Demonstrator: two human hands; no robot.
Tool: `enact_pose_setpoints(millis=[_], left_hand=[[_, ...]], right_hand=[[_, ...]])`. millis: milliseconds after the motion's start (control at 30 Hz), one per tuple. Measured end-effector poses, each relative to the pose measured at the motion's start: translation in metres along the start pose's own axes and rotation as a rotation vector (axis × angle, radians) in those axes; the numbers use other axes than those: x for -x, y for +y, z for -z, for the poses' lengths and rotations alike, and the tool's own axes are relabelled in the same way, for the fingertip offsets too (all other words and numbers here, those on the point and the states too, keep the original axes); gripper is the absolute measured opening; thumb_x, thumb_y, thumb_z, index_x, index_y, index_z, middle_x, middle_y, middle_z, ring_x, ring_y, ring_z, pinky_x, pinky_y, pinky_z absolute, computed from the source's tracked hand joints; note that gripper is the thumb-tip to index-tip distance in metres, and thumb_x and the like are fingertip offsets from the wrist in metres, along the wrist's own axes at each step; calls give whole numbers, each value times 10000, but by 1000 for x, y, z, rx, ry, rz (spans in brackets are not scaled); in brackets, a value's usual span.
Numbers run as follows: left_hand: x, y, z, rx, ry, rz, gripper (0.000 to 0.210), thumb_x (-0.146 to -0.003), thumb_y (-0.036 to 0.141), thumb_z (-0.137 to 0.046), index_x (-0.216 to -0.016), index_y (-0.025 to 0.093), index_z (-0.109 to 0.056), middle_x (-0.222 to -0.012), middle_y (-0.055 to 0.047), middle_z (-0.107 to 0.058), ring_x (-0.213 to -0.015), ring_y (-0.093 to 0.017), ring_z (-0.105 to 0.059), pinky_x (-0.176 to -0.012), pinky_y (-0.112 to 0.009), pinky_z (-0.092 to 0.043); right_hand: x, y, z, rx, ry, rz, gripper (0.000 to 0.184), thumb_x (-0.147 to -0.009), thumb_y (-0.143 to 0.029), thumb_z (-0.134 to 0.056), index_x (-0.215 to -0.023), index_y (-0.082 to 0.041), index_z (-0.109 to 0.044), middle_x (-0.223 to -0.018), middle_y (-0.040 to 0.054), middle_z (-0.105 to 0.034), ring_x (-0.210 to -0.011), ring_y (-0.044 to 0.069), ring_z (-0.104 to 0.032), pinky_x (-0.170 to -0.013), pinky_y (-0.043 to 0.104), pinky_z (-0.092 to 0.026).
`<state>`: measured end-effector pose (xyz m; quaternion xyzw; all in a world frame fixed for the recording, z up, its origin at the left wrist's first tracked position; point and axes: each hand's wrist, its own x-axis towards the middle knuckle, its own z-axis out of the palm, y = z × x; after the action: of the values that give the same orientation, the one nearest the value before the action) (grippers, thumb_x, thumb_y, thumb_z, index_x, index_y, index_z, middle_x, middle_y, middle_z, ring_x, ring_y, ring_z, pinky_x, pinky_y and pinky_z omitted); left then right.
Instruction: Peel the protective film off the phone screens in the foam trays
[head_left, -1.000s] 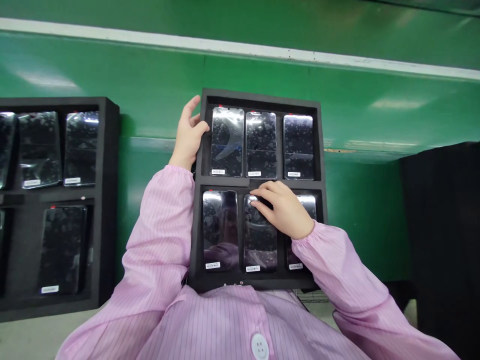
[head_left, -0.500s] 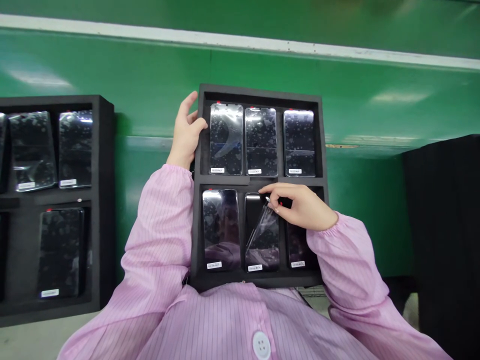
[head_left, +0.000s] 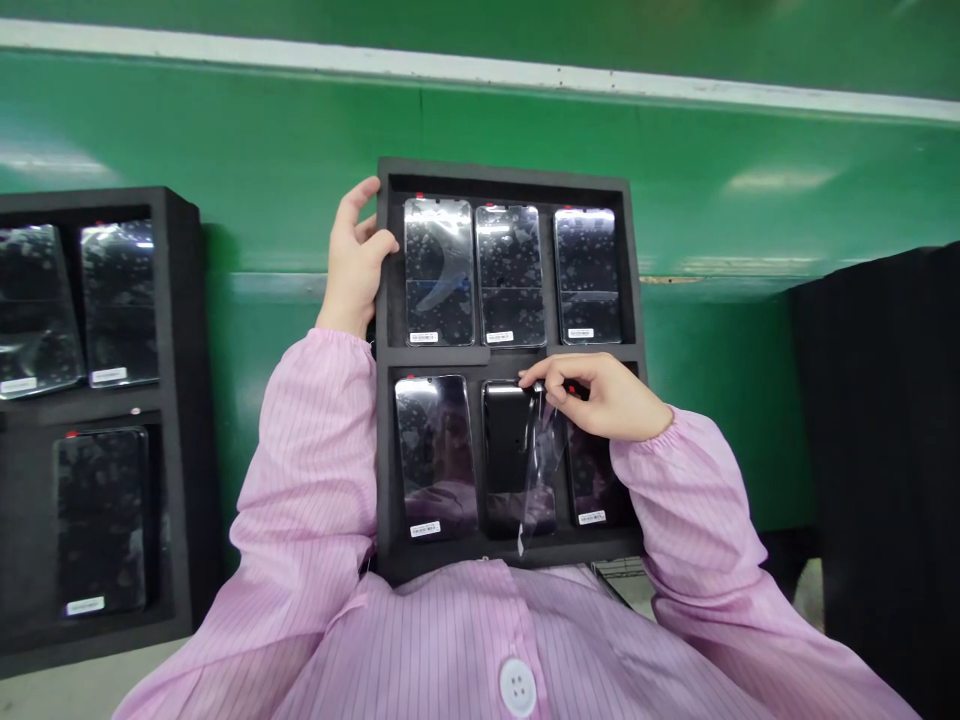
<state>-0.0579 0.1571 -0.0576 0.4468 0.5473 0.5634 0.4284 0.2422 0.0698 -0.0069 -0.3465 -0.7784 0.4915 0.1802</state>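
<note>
A black foam tray holds several glossy black phone screens in two rows. My left hand grips the tray's upper left wall, thumb over the rim and fingers outside. In the front row, my right hand pinches the top of a clear protective film between thumb and fingers. The film hangs over the middle phone screen, largely lifted off it, with its white label at the loose lower end. Beside it lies a labelled phone screen on the left. My right hand partly covers another phone screen on the right.
A second black foam tray with more phone screens stands at the left on the green table. A tall black block-like object rises at the right. A white strip crosses the far side.
My right hand has drawn the film further off the middle screen; its lower end and label have come free. My left hand keeps its hold on the tray. The view has shifted slightly.
</note>
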Motion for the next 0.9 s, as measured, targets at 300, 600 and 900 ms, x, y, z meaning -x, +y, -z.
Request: enact_pose_setpoints(millis=[300, 600, 900], left_hand=[[-4, -3, 0, 88, 49, 25, 698, -624, -112, -446, -1265, 163, -482, -777, 32, -638, -610, -91, -556, -533, -183, -430], [-8, -13, 3, 116, 100, 35, 741, -557, -59, -511, -1268, 150, -512, -738, 31, -615, -584, -84, -525, -491, -169, -398], [-6, -13, 3, 90, 113, 50, 716, -571, 29, -585, -1267, 184, -517, -755, 21, -594, -590, -99, -502, -488, -189, -391]], right_hand=[[3, -6, -11, 44, 12, 10, 136, -811, -88, -559, -780, -185, -469, -927, 30, -699, -970, 188, -661, -846, 291, -478], [1, -25, -24, 115, 5, 25, 383, -839, -73, -613, -1200, -185, -550, -816, -27, -677, -767, 133, -662, -770, 259, -500], [-13, -19, -55, -583, -64, -219, 187, -830, -17, -561, -969, -115, -636, -793, 21, -687, -720, 118, -695, -695, 213, -551]])
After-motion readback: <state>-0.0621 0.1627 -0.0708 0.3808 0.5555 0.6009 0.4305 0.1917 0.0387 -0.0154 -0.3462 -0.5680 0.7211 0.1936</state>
